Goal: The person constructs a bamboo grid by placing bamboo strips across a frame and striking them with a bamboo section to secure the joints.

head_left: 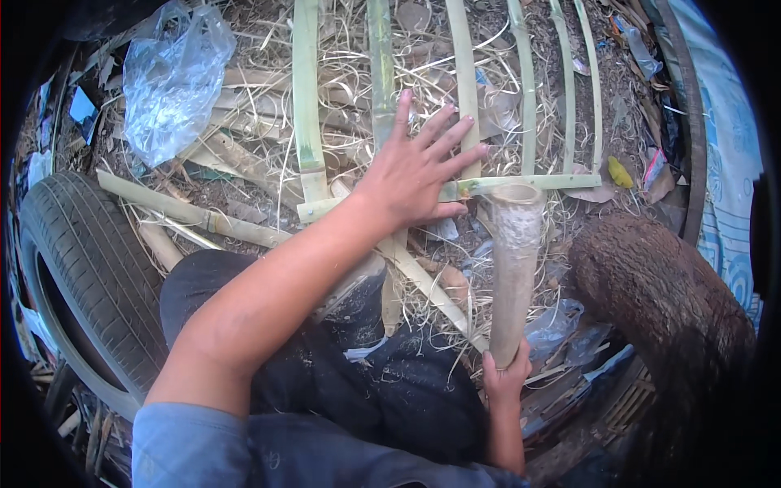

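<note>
Fingers spread, my left hand (416, 171) lies over the crosswise bamboo strip (561, 181) and reaches onto the long split bamboo strips (307, 98) beyond it. Several of these pale green strips run away from me side by side, their near ends meeting the crosswise strip. Part of that strip is hidden under my left hand and wrist. My right hand (506, 376) is closed around the near, narrower end of a thick bamboo tube (514, 276). The tube points away from me, and its wider far end, with a pale rim, overlaps the crosswise strip.
A tyre (98, 285) stands at the left, with a loose bamboo piece (195, 213) beside it. A crumpled clear plastic bag (175, 81) lies at the far left. A thick rough log (651, 276) curves along the right, near a blue-white sheet (724, 146). Shavings (350, 49) litter the ground.
</note>
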Motion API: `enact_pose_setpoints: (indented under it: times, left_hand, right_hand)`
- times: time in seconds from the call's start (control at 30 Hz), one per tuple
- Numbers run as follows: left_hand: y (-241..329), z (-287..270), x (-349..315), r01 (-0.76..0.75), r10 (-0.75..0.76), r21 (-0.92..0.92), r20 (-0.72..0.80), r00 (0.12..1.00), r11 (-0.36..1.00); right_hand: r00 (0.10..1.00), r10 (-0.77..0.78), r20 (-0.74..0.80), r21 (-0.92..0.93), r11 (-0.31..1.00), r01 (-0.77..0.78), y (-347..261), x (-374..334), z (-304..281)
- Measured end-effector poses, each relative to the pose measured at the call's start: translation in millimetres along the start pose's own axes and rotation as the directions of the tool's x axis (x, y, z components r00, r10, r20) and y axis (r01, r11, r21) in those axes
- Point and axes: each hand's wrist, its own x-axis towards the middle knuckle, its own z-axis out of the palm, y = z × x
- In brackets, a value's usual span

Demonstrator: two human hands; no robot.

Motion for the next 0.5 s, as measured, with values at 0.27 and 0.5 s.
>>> enact_pose_setpoints:
  times: [0.27, 0.5]
  left_hand:
    - [0, -7, 3, 0.018, -0.021, 0.037, 0.076, 0.997, 0.999]
    - [-1, -7, 3, 0.018, -0.017, -0.021, 0.037, 0.999, 1.0]
  right_hand:
    - [0.996, 0.079, 0.044, -0.066, 0.995, -0.076, 4, 7, 4]
    - [0.995, 0.104, 0.009, -0.016, 0.994, -0.104, -10, -1, 2]
